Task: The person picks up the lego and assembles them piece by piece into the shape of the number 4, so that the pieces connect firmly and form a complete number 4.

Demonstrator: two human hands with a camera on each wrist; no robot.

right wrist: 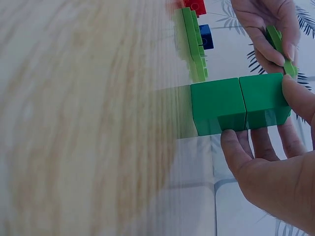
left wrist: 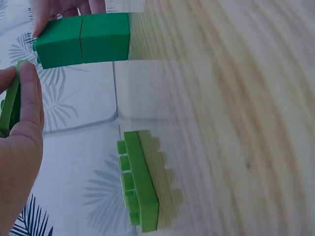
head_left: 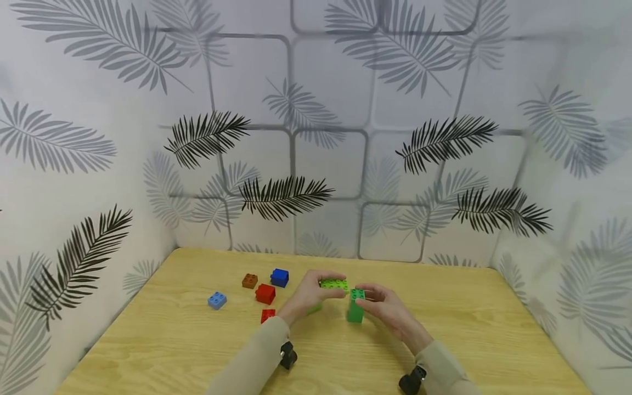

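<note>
My left hand [head_left: 308,293] pinches a lime-green toy brick [head_left: 334,285] between thumb and fingers, raised off the table with its studs up. To its right, my right hand [head_left: 390,311] grips a stack of two green bricks [head_left: 355,311], thumb on one side and fingers on the other. The stack stands upright on the table; a seam between its bricks shows in both wrist views. The held lime brick is close to the stack's top, apart from it in the left wrist view. Another lime-green brick [left wrist: 142,184] lies studs up on the table, partly hidden by my left forearm in the head view.
Left of my hands lie a red brick [head_left: 265,294], a second red brick [head_left: 268,315] partly behind the left arm, a dark blue brick [head_left: 279,277], a brown brick [head_left: 249,281] and a light blue brick [head_left: 217,300]. Leaf-patterned cloth [head_left: 331,164] stands behind the wooden table [head_left: 469,318].
</note>
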